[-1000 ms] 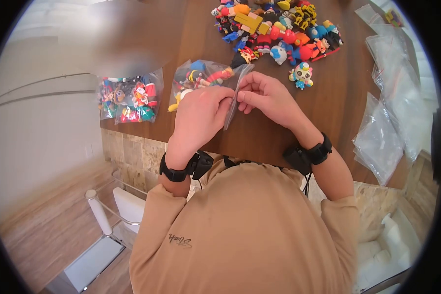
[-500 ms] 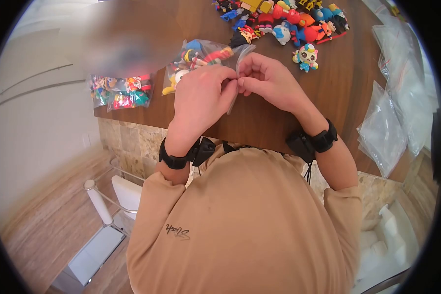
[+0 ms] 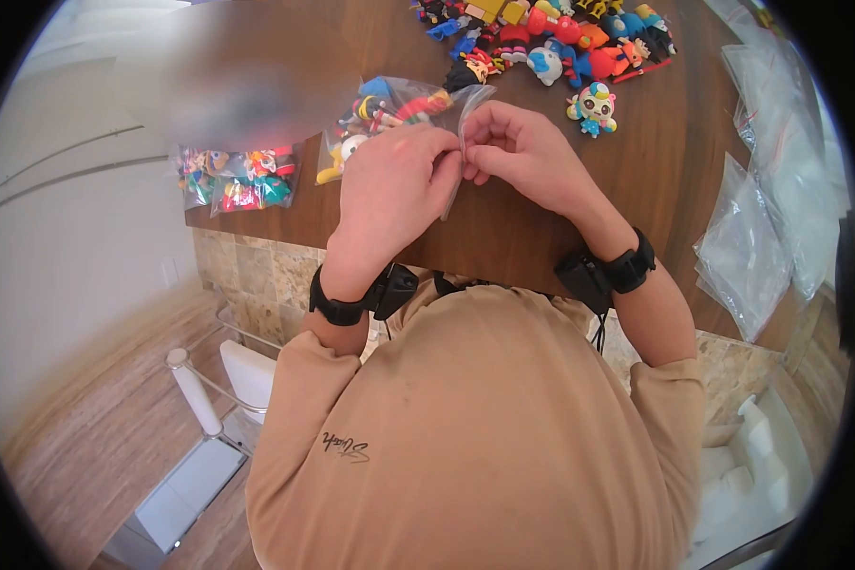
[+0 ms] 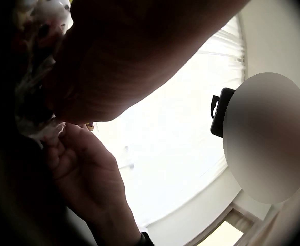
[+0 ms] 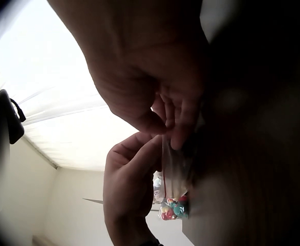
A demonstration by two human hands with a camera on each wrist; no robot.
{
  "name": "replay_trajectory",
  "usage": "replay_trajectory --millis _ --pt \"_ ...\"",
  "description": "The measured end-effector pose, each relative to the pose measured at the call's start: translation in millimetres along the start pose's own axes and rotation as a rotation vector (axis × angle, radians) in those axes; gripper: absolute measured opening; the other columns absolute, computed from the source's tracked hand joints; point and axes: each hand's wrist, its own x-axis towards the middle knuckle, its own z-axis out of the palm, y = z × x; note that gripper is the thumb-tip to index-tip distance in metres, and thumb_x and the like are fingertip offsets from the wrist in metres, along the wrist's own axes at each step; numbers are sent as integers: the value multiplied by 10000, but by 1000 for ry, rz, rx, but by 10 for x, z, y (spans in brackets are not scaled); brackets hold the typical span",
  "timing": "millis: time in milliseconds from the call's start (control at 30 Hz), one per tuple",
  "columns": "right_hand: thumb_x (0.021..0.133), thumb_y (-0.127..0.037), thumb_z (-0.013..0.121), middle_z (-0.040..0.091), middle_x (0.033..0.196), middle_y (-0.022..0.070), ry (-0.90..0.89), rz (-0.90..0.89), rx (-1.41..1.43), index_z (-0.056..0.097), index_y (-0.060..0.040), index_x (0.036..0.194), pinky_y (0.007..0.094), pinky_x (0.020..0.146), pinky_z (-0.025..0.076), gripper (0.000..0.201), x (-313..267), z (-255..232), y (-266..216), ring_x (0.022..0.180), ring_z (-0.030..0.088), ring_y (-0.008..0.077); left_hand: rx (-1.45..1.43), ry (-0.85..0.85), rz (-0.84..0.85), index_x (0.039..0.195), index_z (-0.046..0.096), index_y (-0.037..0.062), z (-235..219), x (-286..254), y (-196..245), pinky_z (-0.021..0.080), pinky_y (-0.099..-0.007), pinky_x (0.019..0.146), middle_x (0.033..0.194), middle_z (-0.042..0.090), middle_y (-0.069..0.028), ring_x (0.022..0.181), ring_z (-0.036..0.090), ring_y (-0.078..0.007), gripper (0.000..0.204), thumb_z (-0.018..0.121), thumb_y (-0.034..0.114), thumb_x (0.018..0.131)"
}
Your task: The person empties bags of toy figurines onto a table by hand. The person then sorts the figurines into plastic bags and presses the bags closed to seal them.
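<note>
A clear zip bag [image 3: 416, 93] with several small toy figures inside lies at the table's near edge, partly covered by the left hand [image 3: 391, 195]. That hand pinches the bag's top edge between thumb and fingers. From the other side the right hand [image 3: 527, 157] pinches the same edge, its fingertips right against the left hand's. In the right wrist view the strip of the bag [image 5: 174, 166] hangs from both sets of fingertips. The left wrist view is dark, with the right hand [image 4: 91, 171] below and crinkled plastic at its fingertips.
Two filled bags of figures [image 3: 242, 179] lie at the table's left corner. A heap of loose toy figures [image 3: 546, 43] is at the back, with one pastel figure [image 3: 594, 110] apart from it. Flat clear bags [image 3: 746, 252] lie along the right edge of the wooden table [image 3: 655, 190].
The head view has shifted, so the table's contents sit higher in it. Both hands stay at the bag's edge, with only small finger movements.
</note>
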Motion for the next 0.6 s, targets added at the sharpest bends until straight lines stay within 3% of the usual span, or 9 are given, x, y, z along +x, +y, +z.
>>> replay_trajectory --millis 300,500,600 --pt "908 -47 597 646 849 44 10 -1 10 580 3 996 257 694 542 103 -1 1 20 766 641 102 2 -45 -8 872 715 47 -31 -1 21 523 -359 674 808 697 -91 731 676 -264 101 691 132 823" --pt "912 -26 607 661 870 51 -1 -23 34 572 8 1000 257 697 542 100 7 -7 44 776 638 102 -26 -115 -50 822 723 84 -80 10 30 509 -389 631 755 677 -80 712 659 -276 138 710 221 813" --pt "916 -16 603 660 868 48 17 -33 29 567 5 1019 256 706 541 111 3 5 34 779 635 101 15 -127 -48 885 727 49 -94 13 17 521 -333 630 778 704 -79 662 677 -217 140 727 171 818"
